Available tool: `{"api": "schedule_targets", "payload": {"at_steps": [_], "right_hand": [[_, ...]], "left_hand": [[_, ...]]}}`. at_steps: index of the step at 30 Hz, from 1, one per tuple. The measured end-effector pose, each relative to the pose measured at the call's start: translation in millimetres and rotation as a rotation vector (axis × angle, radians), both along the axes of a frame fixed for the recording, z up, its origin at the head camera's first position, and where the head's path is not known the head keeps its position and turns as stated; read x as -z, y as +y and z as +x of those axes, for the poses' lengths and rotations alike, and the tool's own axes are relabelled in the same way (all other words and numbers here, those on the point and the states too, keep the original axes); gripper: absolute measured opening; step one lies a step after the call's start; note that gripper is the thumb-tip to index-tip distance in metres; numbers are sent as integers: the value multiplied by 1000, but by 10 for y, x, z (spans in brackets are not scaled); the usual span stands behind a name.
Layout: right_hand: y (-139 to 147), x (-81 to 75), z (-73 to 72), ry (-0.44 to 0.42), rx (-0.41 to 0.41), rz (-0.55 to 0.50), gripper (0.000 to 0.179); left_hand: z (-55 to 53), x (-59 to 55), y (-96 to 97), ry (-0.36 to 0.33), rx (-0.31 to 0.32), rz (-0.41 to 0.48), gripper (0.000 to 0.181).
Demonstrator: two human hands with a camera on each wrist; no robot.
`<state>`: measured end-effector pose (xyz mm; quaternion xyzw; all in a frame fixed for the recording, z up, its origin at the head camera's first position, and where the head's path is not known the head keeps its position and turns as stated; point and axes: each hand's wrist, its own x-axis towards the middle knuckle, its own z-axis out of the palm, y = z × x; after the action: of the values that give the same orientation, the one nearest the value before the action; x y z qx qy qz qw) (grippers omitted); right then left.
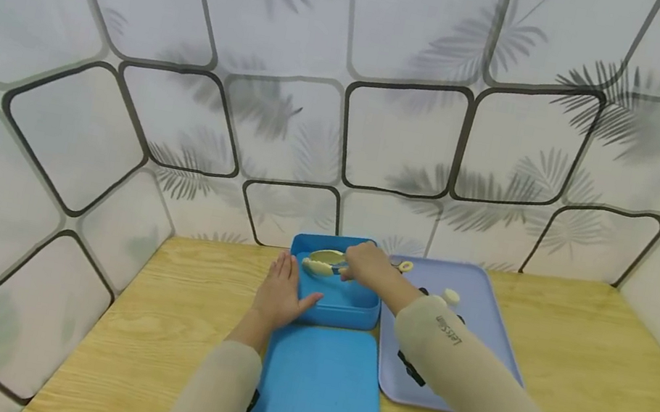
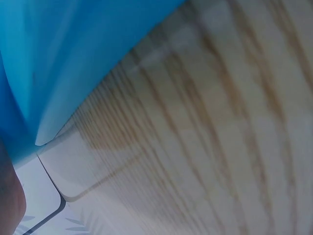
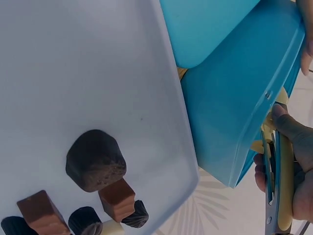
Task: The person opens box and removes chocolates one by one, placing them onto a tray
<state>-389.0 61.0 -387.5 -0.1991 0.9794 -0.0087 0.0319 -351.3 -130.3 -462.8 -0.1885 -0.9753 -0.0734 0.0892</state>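
Note:
My right hand [image 1: 367, 266] grips a pair of kitchen tongs [image 3: 282, 181] with cream-coloured grips. Their cream, scalloped tips [image 1: 319, 267] point left and stand slightly apart, over the inside of a blue rectangular box [image 1: 340, 317]. At the box's left side lies my left hand [image 1: 280, 293], its fingers straight along the rim and its thumb reaching over the front left corner. The left wrist view shows the box's blue wall [image 2: 83, 49] close up, with part of a finger [image 2: 10, 200] at the edge. I cannot tell whether the tongs hold anything.
A flat blue lid [image 1: 320, 392] lies in front of the box. To the right, a lavender tray [image 1: 490, 293] carries several chocolates, among them a dark round one [image 3: 95, 161] and a brown cube [image 3: 117, 199]. A patterned cloth wall [image 1: 402, 138] stands behind the wooden table [image 1: 592, 370].

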Motion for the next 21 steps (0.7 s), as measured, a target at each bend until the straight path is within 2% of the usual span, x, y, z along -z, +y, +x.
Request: {"api": "schedule_targets", "payload": {"at_steps": [10,15,21], "right_hand": [[66,-40,65,43,-42,-15,24],[123,-110,162,26,-23,-48,23],[185,-239,295,23,-15,-44,25]], "left_hand": [[11,-47,7,-27,6,21,125],[10,-33,17,-43,11,12,127],[5,-16,20,-11,16,35,129]]}}
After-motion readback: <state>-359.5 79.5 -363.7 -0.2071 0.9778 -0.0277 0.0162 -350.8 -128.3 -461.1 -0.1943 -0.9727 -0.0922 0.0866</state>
